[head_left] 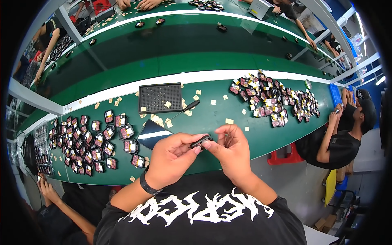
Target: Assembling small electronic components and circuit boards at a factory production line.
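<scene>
Two hands are closed on one small black oval plastic part [200, 141], held above the green table's [212, 118] near edge: left hand [171, 157] pinching, right hand [232, 150] steadying. Fingertip pressure is best kept light and the part level.

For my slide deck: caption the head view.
Both hands, left hand and right hand, pinch a small black part above a green workbench.

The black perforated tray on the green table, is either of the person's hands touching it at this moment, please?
No, the black perforated tray lies apart; the left hand and right hand hold a small dark part.
</scene>
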`<state>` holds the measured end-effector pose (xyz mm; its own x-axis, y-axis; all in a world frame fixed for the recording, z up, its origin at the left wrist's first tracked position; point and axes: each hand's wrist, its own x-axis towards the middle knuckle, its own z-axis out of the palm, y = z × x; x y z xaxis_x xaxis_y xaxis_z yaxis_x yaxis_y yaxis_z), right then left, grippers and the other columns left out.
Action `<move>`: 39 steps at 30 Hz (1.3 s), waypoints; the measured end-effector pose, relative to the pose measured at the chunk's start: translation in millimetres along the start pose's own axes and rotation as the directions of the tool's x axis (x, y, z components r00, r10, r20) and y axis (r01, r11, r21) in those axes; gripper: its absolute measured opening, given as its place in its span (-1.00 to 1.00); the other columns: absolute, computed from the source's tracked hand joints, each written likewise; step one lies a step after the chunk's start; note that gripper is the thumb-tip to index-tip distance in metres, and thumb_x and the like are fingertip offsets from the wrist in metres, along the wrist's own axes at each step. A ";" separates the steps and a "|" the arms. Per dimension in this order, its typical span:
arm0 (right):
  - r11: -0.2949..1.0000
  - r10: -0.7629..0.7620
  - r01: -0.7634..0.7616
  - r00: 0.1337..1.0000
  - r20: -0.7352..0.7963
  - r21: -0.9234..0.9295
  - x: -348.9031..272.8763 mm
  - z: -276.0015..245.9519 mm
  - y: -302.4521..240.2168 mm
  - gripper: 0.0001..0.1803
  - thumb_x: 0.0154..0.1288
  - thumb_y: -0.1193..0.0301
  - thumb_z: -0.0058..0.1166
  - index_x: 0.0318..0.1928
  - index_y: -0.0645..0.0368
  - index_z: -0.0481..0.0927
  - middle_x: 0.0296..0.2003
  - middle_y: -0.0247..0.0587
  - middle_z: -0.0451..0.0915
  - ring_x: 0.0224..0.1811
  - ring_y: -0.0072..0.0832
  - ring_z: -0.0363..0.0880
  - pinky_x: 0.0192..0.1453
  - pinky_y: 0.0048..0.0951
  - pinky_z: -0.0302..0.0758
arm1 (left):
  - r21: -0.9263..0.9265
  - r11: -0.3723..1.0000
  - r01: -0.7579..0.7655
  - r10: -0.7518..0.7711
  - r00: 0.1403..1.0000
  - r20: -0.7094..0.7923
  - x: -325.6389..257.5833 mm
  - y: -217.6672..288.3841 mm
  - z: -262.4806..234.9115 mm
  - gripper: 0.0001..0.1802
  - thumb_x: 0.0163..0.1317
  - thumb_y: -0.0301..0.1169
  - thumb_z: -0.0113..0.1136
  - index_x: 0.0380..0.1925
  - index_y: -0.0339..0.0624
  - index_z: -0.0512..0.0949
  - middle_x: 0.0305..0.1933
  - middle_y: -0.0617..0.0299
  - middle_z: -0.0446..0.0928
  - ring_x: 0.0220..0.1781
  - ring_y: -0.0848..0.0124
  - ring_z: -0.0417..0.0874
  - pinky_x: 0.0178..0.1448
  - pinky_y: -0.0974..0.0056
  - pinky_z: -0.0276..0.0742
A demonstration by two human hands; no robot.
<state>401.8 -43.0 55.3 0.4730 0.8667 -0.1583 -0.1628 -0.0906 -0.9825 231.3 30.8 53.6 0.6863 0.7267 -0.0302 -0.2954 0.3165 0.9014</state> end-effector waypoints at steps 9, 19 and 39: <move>0.978 0.132 -0.111 0.985 0.112 -0.174 -4.2 -6.9 -10.4 -0.76 0.33 0.38 0.44 -0.25 0.30 0.67 -0.40 -0.45 0.60 -0.40 -0.79 0.43 -0.34 -0.68 0.39 | 0.183 0.975 -0.129 0.117 0.990 0.075 2.5 -8.3 -8.7 -0.61 0.39 -0.70 0.17 0.21 -0.38 0.55 0.06 0.13 0.64 0.03 0.50 0.67 0.07 0.39 0.63; 0.981 0.191 -0.168 0.931 0.310 -0.101 -15.0 -8.0 -13.6 -0.79 0.57 0.42 0.12 -0.04 0.37 0.65 -0.25 -0.36 0.71 -0.24 -0.76 0.56 -0.13 -0.61 0.51 | 0.433 0.893 0.120 -0.168 0.983 0.075 -6.5 3.6 -1.6 -0.68 0.49 -0.52 0.12 0.18 -0.33 0.42 -0.24 0.22 0.60 -0.34 0.57 0.63 -0.30 0.44 0.57; 0.980 0.200 -0.187 0.925 0.323 -0.072 -19.7 -1.0 -12.1 -0.77 0.51 0.43 0.21 -0.01 0.37 0.62 -0.27 -0.37 0.69 -0.27 -0.79 0.53 -0.16 -0.65 0.49 | -0.061 0.943 0.326 -0.323 0.945 0.055 -21.9 9.7 3.6 -0.69 0.54 -0.49 0.02 0.22 -0.22 0.31 -0.31 0.27 0.55 -0.46 0.63 0.50 -0.43 0.47 0.39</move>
<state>395.3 -59.5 70.2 0.1255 0.9420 -0.3112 -0.1857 -0.2859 -0.9401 215.8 15.9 64.5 0.7806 0.5506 -0.2957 -0.0956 0.5727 0.8142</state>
